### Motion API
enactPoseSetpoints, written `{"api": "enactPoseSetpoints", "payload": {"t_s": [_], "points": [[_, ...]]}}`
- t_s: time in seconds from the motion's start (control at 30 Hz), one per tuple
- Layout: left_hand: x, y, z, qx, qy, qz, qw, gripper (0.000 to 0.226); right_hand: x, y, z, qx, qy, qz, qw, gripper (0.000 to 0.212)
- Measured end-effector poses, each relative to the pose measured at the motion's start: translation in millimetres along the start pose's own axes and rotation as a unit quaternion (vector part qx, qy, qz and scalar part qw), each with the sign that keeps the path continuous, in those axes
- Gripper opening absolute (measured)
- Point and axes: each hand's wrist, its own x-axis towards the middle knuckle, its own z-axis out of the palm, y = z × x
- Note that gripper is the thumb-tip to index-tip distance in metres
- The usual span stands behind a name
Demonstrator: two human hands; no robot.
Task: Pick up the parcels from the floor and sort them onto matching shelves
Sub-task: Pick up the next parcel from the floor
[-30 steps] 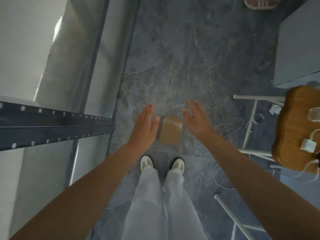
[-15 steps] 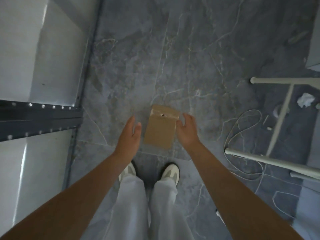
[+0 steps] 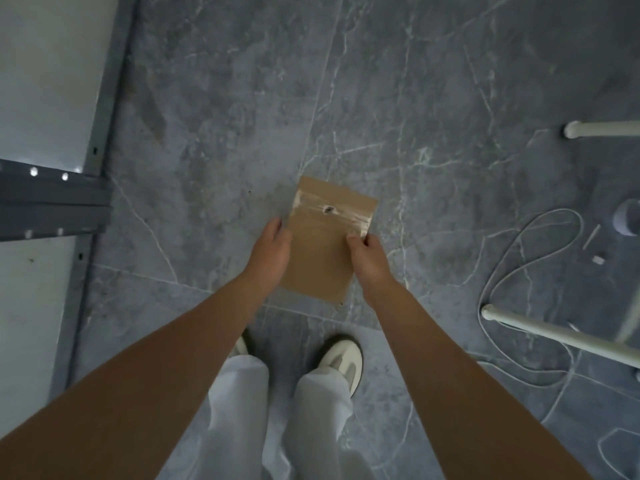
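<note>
A: What takes up most of the view?

B: The floor (image 3: 433, 98), dark grey marbled tile, running out beyond both hands. Off to the left of the left hand stands the shelf (image 3: 52, 199), a grey metal frame with pale panels and a dark crossbeam dotted with holes.

A: And nearer the person?

B: Two bare forearms reach down from the bottom corners. Between them, below the hands, hang pale trousers (image 3: 277, 420) over light shoes (image 3: 343, 358).

A: To the right?

B: White legs (image 3: 561, 336) of some stand lie well right of the right hand, with a thin white cable (image 3: 540, 251) looped on the tiles between that hand and the legs.

A: Where is the parcel?

B: The parcel (image 3: 325, 251), a flat brown envelope with a strip of clear tape and a small tear near its far end, sits between the two hands, straight ahead of the shoes. Whether it rests on the floor or is just off it, I cannot tell.

A: The hands?

B: The left hand (image 3: 272, 245) is curled against the parcel's left edge, fingers touching it. The right hand (image 3: 365, 252) pinches the right edge by the tape, thumb on top. Both are narrow, closed on the parcel.
</note>
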Motion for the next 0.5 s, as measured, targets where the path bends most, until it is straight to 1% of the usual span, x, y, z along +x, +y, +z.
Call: {"api": "enactPoseSetpoints", "payload": {"t_s": [0.13,0.23,0.4,0.5], "points": [[2,0,8,-0.027,-0.023,-0.012,0.999,0.044,-3,-4,5,0.037,-0.009,0.023,0.999,0.044],[-14,5,0,-0.033,-0.032,-0.023,0.999,0.041,-19,-14,4,0.030,-0.001,0.020,0.999,0.045],[-61,22,-24,-0.089,-0.015,-0.024,0.996,0.033,-67,-48,-2,0.014,-0.016,-0.017,1.000,0.044],[-92,41,-41,-0.127,-0.005,-0.015,0.992,0.034,-104,-74,-9,-0.001,-0.029,-0.044,0.999,0.043]]}}
